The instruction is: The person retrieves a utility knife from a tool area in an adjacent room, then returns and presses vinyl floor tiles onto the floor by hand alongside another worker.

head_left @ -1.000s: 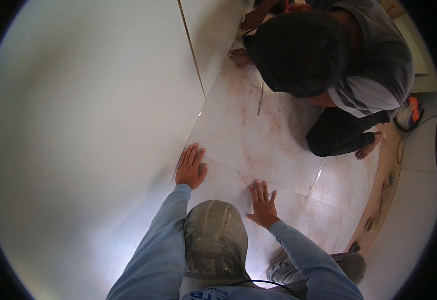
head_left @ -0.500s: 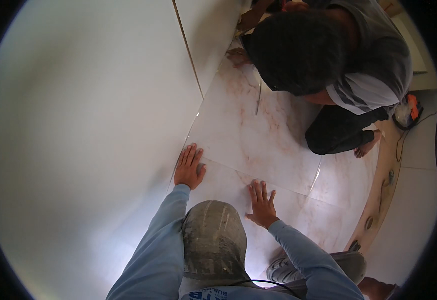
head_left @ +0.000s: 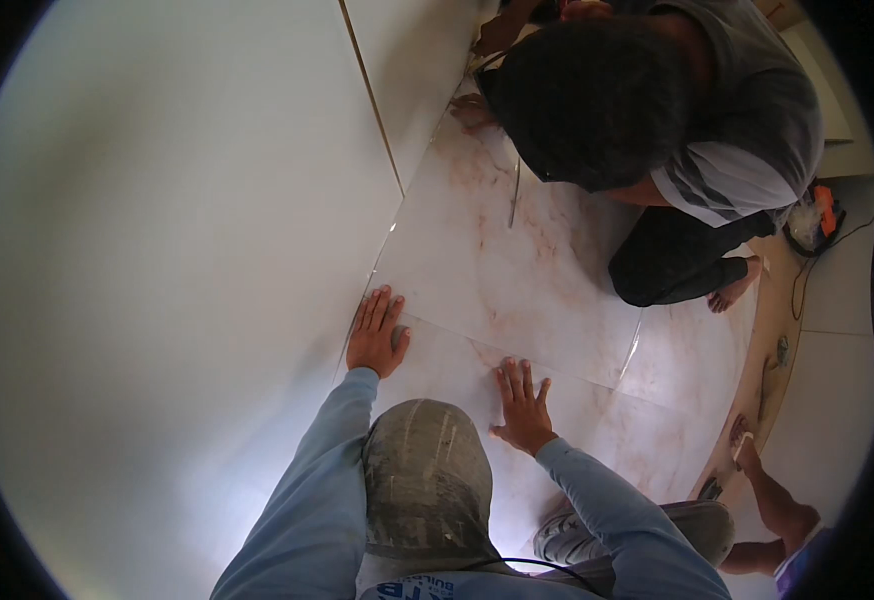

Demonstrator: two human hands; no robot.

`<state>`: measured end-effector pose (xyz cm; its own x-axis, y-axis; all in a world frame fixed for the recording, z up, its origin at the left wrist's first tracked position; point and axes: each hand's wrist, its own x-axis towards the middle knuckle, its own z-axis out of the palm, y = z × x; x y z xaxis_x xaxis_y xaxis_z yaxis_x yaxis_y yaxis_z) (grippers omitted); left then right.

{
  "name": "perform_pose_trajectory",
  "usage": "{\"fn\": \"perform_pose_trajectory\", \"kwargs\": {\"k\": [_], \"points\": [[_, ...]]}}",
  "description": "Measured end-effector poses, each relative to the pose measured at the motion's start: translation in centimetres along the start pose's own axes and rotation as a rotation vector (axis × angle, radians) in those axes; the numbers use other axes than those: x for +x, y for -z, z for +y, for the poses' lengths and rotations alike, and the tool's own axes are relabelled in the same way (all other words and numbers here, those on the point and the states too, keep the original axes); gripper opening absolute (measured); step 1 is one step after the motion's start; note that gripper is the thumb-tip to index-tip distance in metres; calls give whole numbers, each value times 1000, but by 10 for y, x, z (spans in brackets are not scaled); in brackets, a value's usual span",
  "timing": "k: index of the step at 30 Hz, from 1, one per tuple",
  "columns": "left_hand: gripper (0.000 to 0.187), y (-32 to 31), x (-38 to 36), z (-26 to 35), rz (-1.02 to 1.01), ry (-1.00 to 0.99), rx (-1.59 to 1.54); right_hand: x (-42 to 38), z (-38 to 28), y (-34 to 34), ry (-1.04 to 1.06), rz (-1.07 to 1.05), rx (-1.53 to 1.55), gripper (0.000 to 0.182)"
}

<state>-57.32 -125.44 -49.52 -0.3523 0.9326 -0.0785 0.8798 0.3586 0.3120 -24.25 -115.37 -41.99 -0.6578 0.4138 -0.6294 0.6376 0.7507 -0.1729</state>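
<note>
My left hand (head_left: pixel 377 335) lies flat on a glossy marble-patterned floor tile (head_left: pixel 447 375), close against the white wall (head_left: pixel 187 250). Its fingertips reach the thin seam with the neighbouring tile (head_left: pixel 517 270). Spread out on the same near tile is my right hand (head_left: pixel 524 408), fingertips just short of that seam. Neither hand holds anything. Between my sleeves shows my dusty knee (head_left: pixel 427 480).
A co-worker (head_left: pixel 597 110) crouches on the farther tile, one hand (head_left: pixel 472 113) on it near the wall. A thin strip (head_left: pixel 515 190) stands out beside their head. Another person's arm (head_left: pixel 777 500) reaches in at right. An orange-and-black item (head_left: pixel 817 218) lies far right.
Another person's arm has come in at the lower right, its hand at the brown strip along the tiles. My hands have stayed in place.
</note>
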Motion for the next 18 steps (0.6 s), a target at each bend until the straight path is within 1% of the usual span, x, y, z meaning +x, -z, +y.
{"fn": "perform_pose_trajectory", "kwargs": {"k": [5,18], "points": [[66,-1,-1,0,8,-3,6,1,1,-1,2,5,-9,137],[66,5,1,1,-10,14,-46,0,0,5,3,-4,6,133]]}}
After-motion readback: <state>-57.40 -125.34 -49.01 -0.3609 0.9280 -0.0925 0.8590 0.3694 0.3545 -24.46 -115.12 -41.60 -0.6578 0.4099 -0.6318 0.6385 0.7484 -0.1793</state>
